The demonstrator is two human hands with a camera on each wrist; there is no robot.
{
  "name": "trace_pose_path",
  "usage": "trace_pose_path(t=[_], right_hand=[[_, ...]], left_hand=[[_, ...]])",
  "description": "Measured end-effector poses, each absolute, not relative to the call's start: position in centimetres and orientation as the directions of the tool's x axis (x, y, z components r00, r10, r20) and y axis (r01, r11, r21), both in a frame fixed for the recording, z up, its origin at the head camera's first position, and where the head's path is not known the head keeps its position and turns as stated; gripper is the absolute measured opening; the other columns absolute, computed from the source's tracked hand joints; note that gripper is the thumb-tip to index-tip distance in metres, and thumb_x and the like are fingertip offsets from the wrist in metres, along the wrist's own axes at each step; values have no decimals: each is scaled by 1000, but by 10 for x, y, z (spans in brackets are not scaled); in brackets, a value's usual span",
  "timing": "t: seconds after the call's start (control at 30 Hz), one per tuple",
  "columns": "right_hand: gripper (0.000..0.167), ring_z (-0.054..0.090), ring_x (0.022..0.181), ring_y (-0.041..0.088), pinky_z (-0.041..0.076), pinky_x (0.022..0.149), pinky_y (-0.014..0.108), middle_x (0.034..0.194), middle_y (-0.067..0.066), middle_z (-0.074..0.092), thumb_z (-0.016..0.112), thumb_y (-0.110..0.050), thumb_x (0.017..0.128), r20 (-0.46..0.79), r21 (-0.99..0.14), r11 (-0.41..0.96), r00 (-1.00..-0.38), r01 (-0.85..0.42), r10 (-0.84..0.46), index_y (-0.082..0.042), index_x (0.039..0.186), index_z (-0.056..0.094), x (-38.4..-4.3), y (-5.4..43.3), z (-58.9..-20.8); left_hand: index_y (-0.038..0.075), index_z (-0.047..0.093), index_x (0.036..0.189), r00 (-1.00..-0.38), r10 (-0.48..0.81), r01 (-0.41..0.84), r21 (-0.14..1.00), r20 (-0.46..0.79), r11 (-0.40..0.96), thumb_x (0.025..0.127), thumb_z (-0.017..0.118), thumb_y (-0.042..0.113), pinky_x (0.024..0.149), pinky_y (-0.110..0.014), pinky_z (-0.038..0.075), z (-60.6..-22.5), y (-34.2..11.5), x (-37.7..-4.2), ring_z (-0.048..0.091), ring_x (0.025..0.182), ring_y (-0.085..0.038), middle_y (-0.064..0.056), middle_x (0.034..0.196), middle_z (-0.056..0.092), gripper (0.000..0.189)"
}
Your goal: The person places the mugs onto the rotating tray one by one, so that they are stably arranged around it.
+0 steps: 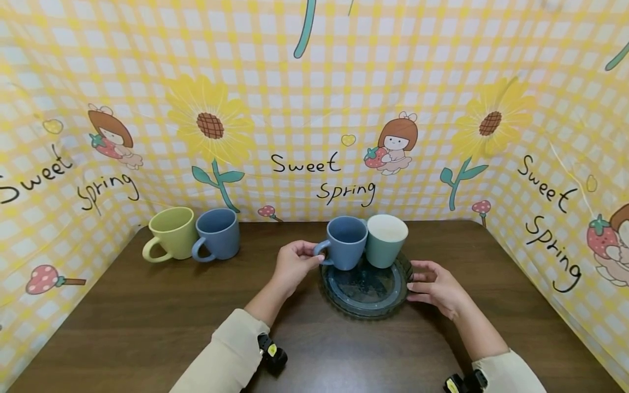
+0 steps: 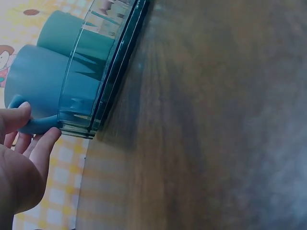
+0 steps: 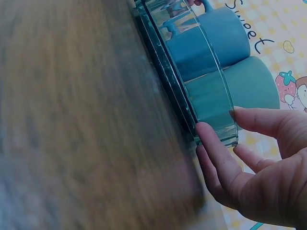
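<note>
A round see-through tray (image 1: pixel 366 303) with a raised ribbed wall stands on the table right of centre. At its back sit a blue mug (image 1: pixel 346 248) and, touching it on the right, a green mug (image 1: pixel 386 245) with a pale inside; both are upright and no handle shows on the green one. My left hand (image 1: pixel 296 266) pinches the blue mug's handle (image 2: pixel 41 125) at the tray's left side. On the opposite side my right hand (image 1: pixel 437 286) grips the tray's wall (image 3: pixel 218 96), thumb at the rim and fingers outside and low.
Farther left, near the back edge of the brown wooden table (image 1: pixel 162 333), a yellow-green mug (image 1: pixel 172 229) and another blue mug (image 1: pixel 218 234) stand side by side, handles toward the left front. A yellow checked cloth (image 1: pixel 314 109) hangs behind and along both sides.
</note>
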State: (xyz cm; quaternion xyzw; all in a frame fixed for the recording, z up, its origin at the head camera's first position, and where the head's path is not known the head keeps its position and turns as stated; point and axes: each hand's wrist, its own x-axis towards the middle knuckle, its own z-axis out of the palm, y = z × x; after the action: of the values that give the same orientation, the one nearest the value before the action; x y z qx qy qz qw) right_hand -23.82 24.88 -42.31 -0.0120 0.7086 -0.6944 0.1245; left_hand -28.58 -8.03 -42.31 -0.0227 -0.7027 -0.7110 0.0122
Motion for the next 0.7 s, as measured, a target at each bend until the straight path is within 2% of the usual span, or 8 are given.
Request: trace_pose_path(t=[0.33, 0.57, 0.7], right_hand=[[70, 61, 83, 19, 58, 81, 45, 108, 20, 45, 65, 8, 88, -174, -985, 48, -966, 168, -191, 10, 143, 21, -236, 249, -422], [63, 61, 93, 21, 58, 81, 44, 124, 29, 42, 63, 2, 91, -166, -983, 104, -969, 149, -183, 12, 140, 24, -237, 251, -420], [61, 60, 97, 23, 58, 82, 44, 126, 29, 41, 59, -1, 94, -170, -982, 110, -968, 151, -187, 12, 141, 22, -239, 253, -420]], left_hand=[[-6, 68, 104, -999, 26, 39, 999, 40, -20, 84, 72, -8, 79, -35, 59, -422, -79, -293, 69, 84, -18, -13, 91, 67, 21], [-5, 69, 103, -997, 34, 62, 997, 63, -37, 84, 71, -8, 78, -35, 59, -423, -80, -299, 69, 84, -18, -13, 90, 67, 20], [-5, 69, 103, -996, 41, 76, 996, 78, -43, 84, 70, -9, 77, -34, 59, -423, -80, -301, 69, 83, -18, -12, 89, 67, 19]])
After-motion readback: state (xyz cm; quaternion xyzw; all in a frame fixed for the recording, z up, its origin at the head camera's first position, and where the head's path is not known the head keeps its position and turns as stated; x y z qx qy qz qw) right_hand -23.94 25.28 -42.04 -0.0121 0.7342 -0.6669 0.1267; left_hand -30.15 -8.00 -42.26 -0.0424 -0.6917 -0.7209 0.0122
